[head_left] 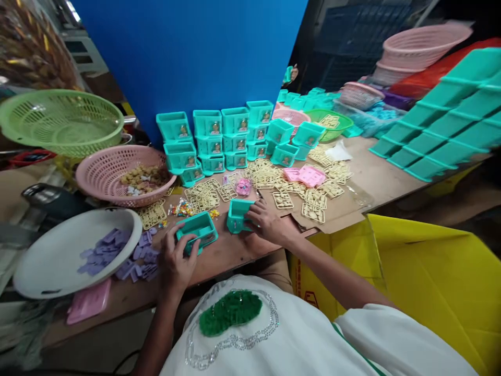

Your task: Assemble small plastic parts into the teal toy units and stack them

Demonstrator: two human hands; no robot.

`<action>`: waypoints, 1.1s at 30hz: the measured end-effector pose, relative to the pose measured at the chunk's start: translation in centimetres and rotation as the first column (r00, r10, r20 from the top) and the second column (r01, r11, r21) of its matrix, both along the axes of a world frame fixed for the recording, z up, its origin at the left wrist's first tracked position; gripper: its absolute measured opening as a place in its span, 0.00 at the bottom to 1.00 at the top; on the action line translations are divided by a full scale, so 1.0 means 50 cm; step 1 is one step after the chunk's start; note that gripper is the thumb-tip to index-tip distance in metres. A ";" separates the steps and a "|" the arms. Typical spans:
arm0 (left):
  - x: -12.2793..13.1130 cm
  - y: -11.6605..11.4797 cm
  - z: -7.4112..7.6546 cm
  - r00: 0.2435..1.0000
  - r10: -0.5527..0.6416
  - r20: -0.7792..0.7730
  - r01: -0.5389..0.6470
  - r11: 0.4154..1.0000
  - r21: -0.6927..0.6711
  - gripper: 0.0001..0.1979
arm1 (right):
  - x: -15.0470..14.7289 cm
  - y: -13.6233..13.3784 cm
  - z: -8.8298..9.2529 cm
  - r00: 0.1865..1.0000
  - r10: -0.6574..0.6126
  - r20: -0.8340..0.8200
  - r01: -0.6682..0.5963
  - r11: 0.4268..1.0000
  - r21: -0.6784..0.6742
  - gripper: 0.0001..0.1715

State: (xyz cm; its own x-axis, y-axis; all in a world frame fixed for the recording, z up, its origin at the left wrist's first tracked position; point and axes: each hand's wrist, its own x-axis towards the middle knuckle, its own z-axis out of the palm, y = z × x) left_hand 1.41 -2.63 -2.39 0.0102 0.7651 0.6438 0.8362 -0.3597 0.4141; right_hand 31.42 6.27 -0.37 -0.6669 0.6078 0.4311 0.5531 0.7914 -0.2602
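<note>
My left hand (180,261) is closed on the near side of an open-topped teal plastic box (209,236), which rests on the table's front part. Thumb and fingers reach over its rim. To the right, my right hand (265,220) grips a second teal plastic box (236,215) by its right side, and the fingers cover part of it. Between and behind the two boxes lie small coloured beads (182,208) and a clear round tub of pink pieces (243,186). Flat cream plastic part frames (203,196) are spread behind them.
Stacked teal boxes (209,122) line a blue panel (191,57). At left stand a pink basket (113,193), a green basket (62,149) and a white basin (43,261) with purple pieces. Pink trays (312,176) lie right; teal stacks (450,115) lean beyond. A yellow carton (430,277) sits beside me.
</note>
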 end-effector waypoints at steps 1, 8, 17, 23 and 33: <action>0.000 -0.001 0.001 0.999 -0.029 0.018 0.029 0.999 -0.030 0.03 | -0.008 0.007 -0.007 1.000 -0.026 -0.004 0.026 1.000 0.009 0.12; 0.030 0.000 -0.002 0.931 -0.335 0.147 0.352 0.929 -0.113 0.04 | -0.074 0.037 -0.008 0.996 -0.058 -0.071 0.058 0.998 -0.006 0.16; 0.077 0.011 -0.011 0.901 -0.398 0.172 0.418 0.903 -0.098 0.04 | -0.087 0.037 0.045 0.996 0.054 0.071 -0.040 0.981 -0.189 0.12; 0.076 -0.006 -0.011 0.931 -0.316 0.182 0.325 0.945 -0.024 0.07 | -0.098 0.014 0.061 0.974 -0.001 0.227 0.022 0.996 -0.090 0.05; 0.060 -0.030 -0.063 0.961 -0.248 0.119 0.249 0.969 0.005 0.26 | -0.081 -0.024 0.073 0.975 -0.065 0.214 0.069 0.998 -0.010 0.06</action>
State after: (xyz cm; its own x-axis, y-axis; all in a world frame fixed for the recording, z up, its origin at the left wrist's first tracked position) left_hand 4.43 -4.15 -5.53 0.1252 0.7544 0.6443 0.6662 -0.5452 0.5089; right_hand 27.37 5.08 3.28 -0.6998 0.6603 0.2725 0.6490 0.7471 -0.1435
